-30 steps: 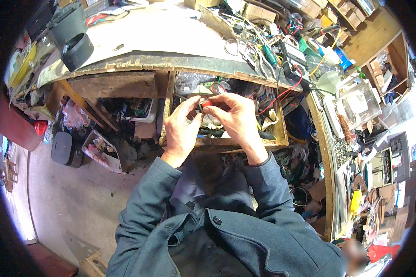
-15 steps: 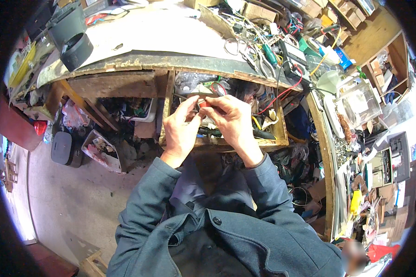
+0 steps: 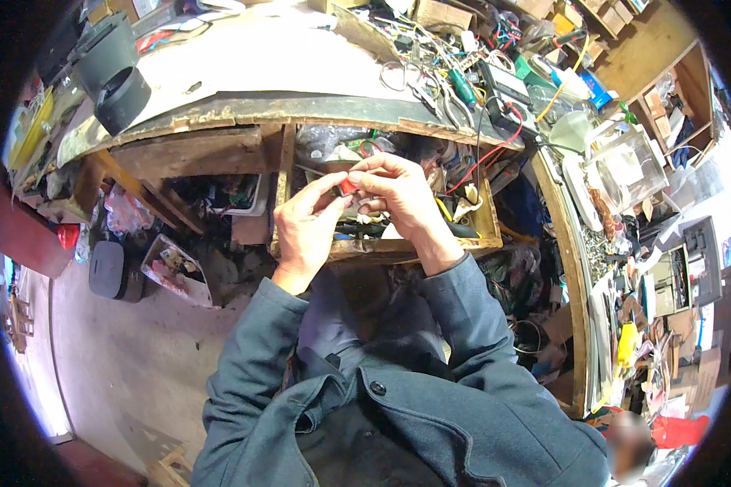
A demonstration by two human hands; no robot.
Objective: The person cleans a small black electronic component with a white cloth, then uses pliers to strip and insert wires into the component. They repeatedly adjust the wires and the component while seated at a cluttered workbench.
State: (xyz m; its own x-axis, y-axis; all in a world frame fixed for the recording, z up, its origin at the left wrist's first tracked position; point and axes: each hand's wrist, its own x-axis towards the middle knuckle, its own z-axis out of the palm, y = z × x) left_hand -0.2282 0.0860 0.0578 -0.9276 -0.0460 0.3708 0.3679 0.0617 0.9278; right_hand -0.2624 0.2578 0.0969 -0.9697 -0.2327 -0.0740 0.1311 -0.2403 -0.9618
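Above an open wooden drawer (image 3: 414, 246), both hands meet around a small red and black piece (image 3: 348, 187), too small to name more exactly. My left hand (image 3: 305, 226) pinches it between thumb and fingertips from the left. From the right, my right hand (image 3: 413, 207) has thumb and index finger closed at its red side, the other fingers curled loosely beneath. Fingertips cover part of the piece. Under the hands, the drawer holds a jumble of plastic bags, wires and small parts, some hidden by the hands.
The bench (image 3: 260, 61) carries a white sheet, a dark cylindrical container (image 3: 122, 99), pliers (image 3: 449, 105) and a meter-like device (image 3: 505, 91) with a red lead (image 3: 495, 154) hanging across the drawer. Cluttered shelving stands at right. A grey bin (image 3: 110, 269) and an open box (image 3: 179, 272) sit on the floor.
My right hand's fingers have shifted and lifted a little around the piece, so more of its red and black shows. The whole view has moved slightly.
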